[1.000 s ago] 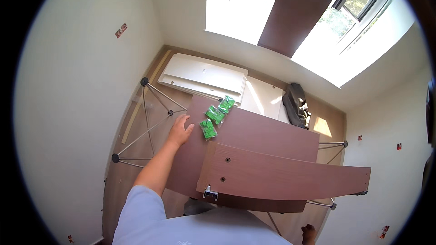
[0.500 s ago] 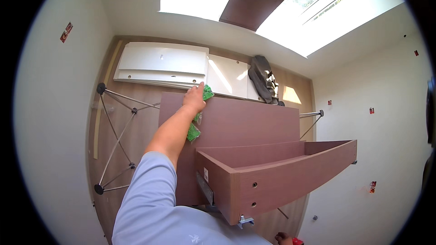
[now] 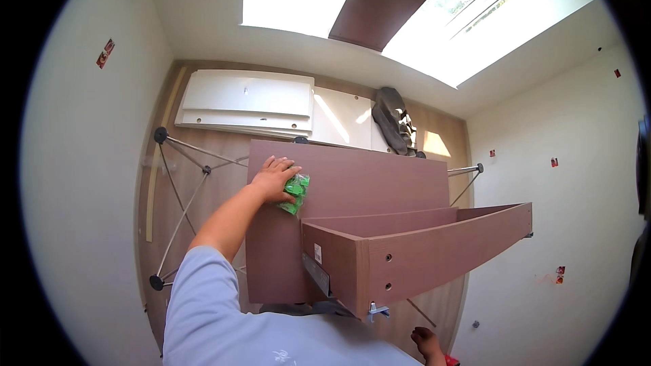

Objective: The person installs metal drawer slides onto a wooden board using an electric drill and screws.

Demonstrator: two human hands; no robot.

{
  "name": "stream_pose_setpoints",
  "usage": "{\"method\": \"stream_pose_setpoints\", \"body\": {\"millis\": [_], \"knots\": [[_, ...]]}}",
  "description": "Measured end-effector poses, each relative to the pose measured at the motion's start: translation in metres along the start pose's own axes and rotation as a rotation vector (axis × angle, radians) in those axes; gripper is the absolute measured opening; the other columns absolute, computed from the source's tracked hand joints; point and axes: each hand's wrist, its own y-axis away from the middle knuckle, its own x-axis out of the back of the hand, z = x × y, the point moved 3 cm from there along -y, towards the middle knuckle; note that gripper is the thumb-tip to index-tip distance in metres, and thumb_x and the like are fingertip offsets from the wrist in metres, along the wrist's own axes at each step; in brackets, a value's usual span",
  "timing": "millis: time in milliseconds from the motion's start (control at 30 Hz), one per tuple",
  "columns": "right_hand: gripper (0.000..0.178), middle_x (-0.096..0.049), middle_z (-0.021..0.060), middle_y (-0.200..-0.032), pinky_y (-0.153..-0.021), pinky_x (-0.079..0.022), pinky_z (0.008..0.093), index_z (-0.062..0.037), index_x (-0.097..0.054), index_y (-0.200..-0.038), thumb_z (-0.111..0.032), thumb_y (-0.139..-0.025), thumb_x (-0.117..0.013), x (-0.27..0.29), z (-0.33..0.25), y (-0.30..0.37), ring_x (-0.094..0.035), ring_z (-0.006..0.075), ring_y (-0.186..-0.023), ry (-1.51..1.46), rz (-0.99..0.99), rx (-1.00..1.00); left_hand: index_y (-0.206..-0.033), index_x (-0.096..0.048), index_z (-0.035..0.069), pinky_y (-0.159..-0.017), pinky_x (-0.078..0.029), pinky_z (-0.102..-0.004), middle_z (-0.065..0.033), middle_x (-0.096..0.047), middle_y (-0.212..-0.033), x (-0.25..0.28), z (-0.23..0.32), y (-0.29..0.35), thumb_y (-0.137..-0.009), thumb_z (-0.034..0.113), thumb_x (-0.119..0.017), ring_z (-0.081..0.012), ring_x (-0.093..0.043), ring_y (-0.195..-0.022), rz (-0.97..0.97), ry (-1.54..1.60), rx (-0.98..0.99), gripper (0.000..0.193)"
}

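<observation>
My left hand [image 3: 273, 181] reaches over the reddish-brown board [image 3: 366, 173], its fingers and thumb curled against a clear plastic packet with green pieces inside [image 3: 296, 193]. The packet rests on the board beside the hand. In front of me a reddish-brown drawer box [image 3: 441, 244] stands on the board, with a metal slide rail [image 3: 317, 274] on its left side and a metal bracket [image 3: 378, 312] at its lower front corner. At the lower edge my right hand [image 3: 427, 344] is curled closed; a red thing [image 3: 451, 360] shows beside it, mostly cut off.
Stacked white panels [image 3: 247, 98] lie on the floor beyond the board, with a dark grey cloth [image 3: 391, 115] to their right. A folding stand of metal rods [image 3: 186, 210] sticks out at left. White walls [image 3: 88, 183] close both sides.
My left hand has drawn back toward me from the board's far edge. The green packets, strung out before, are now bunched under its fingers. My right hand has come further into view.
</observation>
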Motion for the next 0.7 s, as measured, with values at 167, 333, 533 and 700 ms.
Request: {"method": "stream_pose_setpoints", "body": {"millis": [167, 333, 533, 700], "knots": [[0.052, -0.076, 0.0193, -0.13, -0.104, -0.058, 0.0403, -0.0004, -0.069, -0.137, -0.027, -0.094, -0.081, 0.012, 0.005, -0.019, -0.072, 0.0308, -0.124, 0.057, -0.05, 0.02, -0.17, -0.033, 0.023, -0.135, -0.011, -0.0537, -0.0115, -0.032, -0.175, 0.001, -0.024, 0.015, -0.08, 0.06, -0.087, -0.0314, -0.022, -0.165, 0.163, 0.053, 0.397, 0.111], [0.051, -0.076, 0.0184, -0.13, -0.103, -0.058, 0.0405, -0.0013, -0.07, -0.137, -0.027, -0.094, -0.081, 0.052, 0.031, -0.034, -0.073, 0.0302, -0.122, 0.029, 0.003, 0.024, -0.17, -0.032, 0.02, -0.134, -0.013, -0.0554, -0.0128, -0.028, -0.177, 0.006, 0.034, 0.041, -0.085, 0.055, -0.085, -0.035, -0.022, -0.165, 0.427, 0.025, 0.336, 0.106], [0.046, -0.078, 0.0155, -0.124, -0.101, -0.059, 0.0379, 0.0014, -0.068, -0.136, -0.007, -0.092, -0.079, 0.164, 0.055, -0.122, -0.075, 0.0255, -0.115, -0.279, 0.382, 0.19, -0.168, -0.034, 0.012, -0.129, -0.031, -0.047, -0.0136, -0.034, -0.174, -0.049, 0.168, 0.095, -0.092, 0.044, -0.081, -0.0342, -0.034, -0.16, 0.603, 0.928, 0.157, 0.095], [0.067, -0.059, 0.0176, -0.153, -0.108, -0.056, 0.0409, -0.0011, -0.053, -0.151, -0.006, -0.09, -0.08, 0.342, 0.065, -0.233, -0.064, 0.0299, -0.133, -0.663, 0.632, 0.344, -0.159, -0.043, 0.004, -0.122, -0.041, -0.0465, -0.0135, -0.051, -0.157, -0.131, 0.27, 0.166, -0.094, 0.027, -0.074, -0.0332, -0.049, -0.148, 0.703, 0.814, 0.312, 0.076]]}}
